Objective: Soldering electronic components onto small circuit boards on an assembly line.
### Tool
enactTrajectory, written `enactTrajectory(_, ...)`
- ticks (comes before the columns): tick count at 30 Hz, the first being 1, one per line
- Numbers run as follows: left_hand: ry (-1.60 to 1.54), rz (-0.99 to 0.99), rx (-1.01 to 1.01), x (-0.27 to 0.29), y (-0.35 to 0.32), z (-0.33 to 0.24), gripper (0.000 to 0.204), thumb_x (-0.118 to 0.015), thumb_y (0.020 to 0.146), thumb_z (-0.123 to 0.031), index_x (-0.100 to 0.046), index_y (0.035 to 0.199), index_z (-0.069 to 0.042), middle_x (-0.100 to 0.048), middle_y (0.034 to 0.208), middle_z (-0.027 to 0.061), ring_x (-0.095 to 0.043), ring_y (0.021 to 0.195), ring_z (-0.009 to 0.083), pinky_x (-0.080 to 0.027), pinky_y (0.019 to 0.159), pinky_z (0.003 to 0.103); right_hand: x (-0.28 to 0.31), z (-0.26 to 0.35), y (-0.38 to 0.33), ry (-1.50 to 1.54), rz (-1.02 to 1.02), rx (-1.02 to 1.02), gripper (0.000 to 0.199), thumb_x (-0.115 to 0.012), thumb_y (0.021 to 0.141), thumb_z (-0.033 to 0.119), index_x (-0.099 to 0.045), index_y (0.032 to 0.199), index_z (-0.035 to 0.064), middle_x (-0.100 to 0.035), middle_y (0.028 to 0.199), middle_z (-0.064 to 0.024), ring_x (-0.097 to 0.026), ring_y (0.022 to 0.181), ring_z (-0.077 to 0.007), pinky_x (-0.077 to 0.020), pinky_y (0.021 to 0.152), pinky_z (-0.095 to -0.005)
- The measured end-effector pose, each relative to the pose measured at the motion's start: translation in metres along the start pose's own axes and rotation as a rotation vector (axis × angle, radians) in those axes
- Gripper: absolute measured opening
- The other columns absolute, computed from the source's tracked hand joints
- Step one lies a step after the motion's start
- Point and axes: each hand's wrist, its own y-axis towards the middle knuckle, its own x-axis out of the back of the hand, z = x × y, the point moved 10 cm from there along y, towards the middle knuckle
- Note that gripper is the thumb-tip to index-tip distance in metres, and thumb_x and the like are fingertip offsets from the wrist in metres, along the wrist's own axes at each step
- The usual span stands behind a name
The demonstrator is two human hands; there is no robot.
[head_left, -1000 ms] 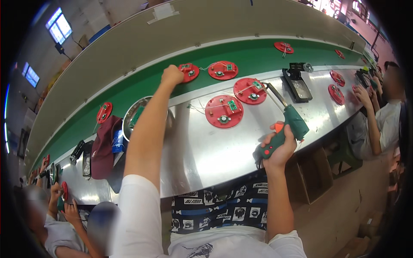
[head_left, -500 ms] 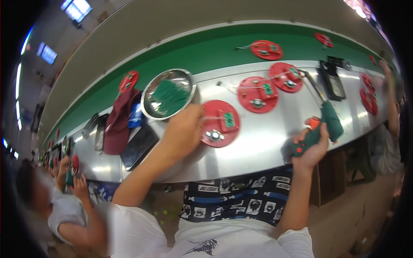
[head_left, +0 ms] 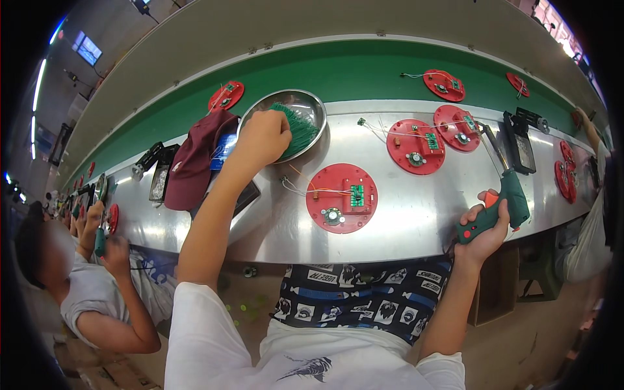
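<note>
My left hand (head_left: pixel 266 134) reaches over the steel bowl (head_left: pixel 320 107), its fingers curled down among the thin green wires (head_left: pixel 300 133). The fingertips are hidden, so what they pinch does not show. In my right hand (head_left: pixel 484 227) is a green soldering gun (head_left: pixel 517 198) with an orange trigger, its long metal tip pointing up and away over the bench. Between my hands lies a red round plate (head_left: pixel 325 188) bearing a small green circuit board (head_left: pixel 357 195), a round metal part and loose thin wires at its left edge.
Two more red plates (head_left: pixel 400 140) (head_left: pixel 448 117) lie farther right on the metal bench (head_left: pixel 273 240). Others rest along the green back strip. Beside the bowl are a maroon cap (head_left: pixel 195 162) and a dark flat device (head_left: pixel 247 198). A black tray (head_left: pixel 520 149) stands right. A co-worker (head_left: pixel 110 305) sits left.
My left hand has left the red plate and moved up and left into the bowl. The right hand still holds the soldering gun. The view has shifted slightly.
</note>
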Motion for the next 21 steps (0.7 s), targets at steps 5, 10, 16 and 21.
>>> enactTrajectory(5, -0.232, 0.013, 0.1, 0.007, -0.002, 0.01, 0.015, -0.069, 0.077, -0.012, -0.07, 0.084, 0.002, -0.069, 0.078, 0.0175, -0.069, 0.072, 0.027, -0.053, 0.07, 0.036, -0.002, -0.001, -0.002, -0.019, 0.007, 0.006, 0.034, -0.045, 0.101, 0.031, -0.054, 0.107, -0.0006, -0.058, 0.092, -0.0099, -0.05, 0.051, -0.0122, -0.0416, 0.044, -0.0275)
enactTrajectory(10, -0.482, -0.078, 0.028, 0.018, -0.004, 0.016, 0.015, -0.071, 0.083, -0.01, -0.071, 0.09, 0.004, -0.071, 0.078, 0.0117, -0.067, 0.071, 0.0166, -0.052, 0.07, 0.03, -0.002, 0.0, -0.002, -0.034, 0.037, -0.003, 0.035, -0.044, 0.101, 0.032, -0.054, 0.108, -0.0007, -0.058, 0.092, -0.0099, -0.05, 0.051, -0.0121, -0.0415, 0.044, -0.0276)
enactTrajectory(16, -0.768, -0.205, -0.033, 0.034, -0.01, 0.017, 0.015, -0.066, 0.09, -0.007, -0.068, 0.098, 0.005, -0.07, 0.08, 0.0068, -0.065, 0.075, 0.0096, -0.051, 0.069, 0.025, -0.005, -0.001, -0.002, -0.049, 0.069, -0.012, 0.035, -0.044, 0.102, 0.032, -0.054, 0.108, -0.001, -0.058, 0.092, -0.0096, -0.05, 0.05, -0.0118, -0.0416, 0.043, -0.0269)
enactTrajectory(21, -0.79, -0.211, -0.046, 0.049, -0.031, -0.017, 0.011, -0.058, 0.096, -0.003, -0.062, 0.103, 0.004, -0.066, 0.087, 0.005, -0.061, 0.077, 0.0091, -0.048, 0.07, 0.023, -0.008, 0.001, -0.006, -0.078, 0.137, 0.005, 0.037, -0.044, 0.101, 0.032, -0.054, 0.11, -0.0024, -0.058, 0.094, -0.0118, -0.051, 0.051, -0.0122, -0.0424, 0.043, -0.027)
